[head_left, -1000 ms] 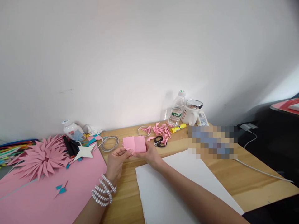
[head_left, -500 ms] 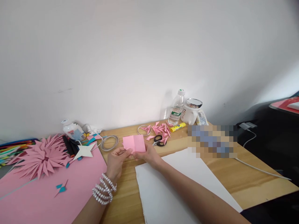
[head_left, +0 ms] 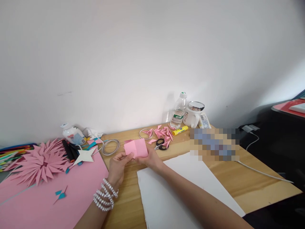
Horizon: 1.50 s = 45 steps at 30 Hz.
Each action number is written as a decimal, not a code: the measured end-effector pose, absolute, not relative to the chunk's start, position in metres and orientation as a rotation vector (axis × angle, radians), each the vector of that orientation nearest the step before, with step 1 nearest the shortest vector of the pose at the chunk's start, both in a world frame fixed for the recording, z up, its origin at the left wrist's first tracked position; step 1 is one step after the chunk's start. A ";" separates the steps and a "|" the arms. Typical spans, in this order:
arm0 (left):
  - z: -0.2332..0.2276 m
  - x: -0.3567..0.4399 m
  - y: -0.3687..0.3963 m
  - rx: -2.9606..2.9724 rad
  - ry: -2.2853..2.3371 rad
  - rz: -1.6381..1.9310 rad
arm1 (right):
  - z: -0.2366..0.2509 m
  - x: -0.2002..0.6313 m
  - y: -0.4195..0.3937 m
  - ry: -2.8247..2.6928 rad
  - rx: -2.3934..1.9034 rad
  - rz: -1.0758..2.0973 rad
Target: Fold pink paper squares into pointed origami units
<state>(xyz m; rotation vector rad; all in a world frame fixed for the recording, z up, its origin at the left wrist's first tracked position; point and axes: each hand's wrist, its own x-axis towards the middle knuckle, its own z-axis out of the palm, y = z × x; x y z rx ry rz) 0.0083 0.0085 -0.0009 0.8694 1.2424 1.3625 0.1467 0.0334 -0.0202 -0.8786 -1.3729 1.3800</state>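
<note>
- The small creased rectangle of pink paper (head_left: 142, 148) is held up in front of the person, above the bare wood of the pale wooden table (head_left: 127, 197); a fold line runs down its middle, and a flap edge shows behind its upper left side.
- The bare left hand (head_left: 119, 160), with silvery bead strands (head_left: 103, 200) at its wrist, is closed on the paper's lower left part: thumb in front, fingers behind.
- The bare right hand (head_left: 151, 158) grips the lower right part; its fingers behind the paper are mostly hidden.
- For a clean result, I would keep the paper's edges lined up and let one hand steady the layers while the other thumb works along the fold, pressing evenly from the middle outward. Too tight a pinch could bend the free corners; laying it flat on the wood would give a sharper crease.
- Just beyond the right hand lie black-handled metal scissors (head_left: 162, 146), then a loose heap of pointed pink folded-paper pieces (head_left: 165, 133) and a yellow glue stick (head_left: 180, 130).
- A large white sheet (head_left: 162, 203) lies beneath the right forearm.
- Farther left, a spiky pink paper rosette (head_left: 45, 159) rests on a broad pink sheet (head_left: 83, 194).
</note>
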 end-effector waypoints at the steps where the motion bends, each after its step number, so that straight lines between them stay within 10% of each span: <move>1: -0.001 0.009 0.008 0.878 1.238 1.363 | -0.021 0.146 0.033 -1.383 -0.886 1.369; 45: 0.004 -0.001 0.014 1.177 1.336 1.159 | -0.012 0.148 0.032 -1.170 -0.920 1.600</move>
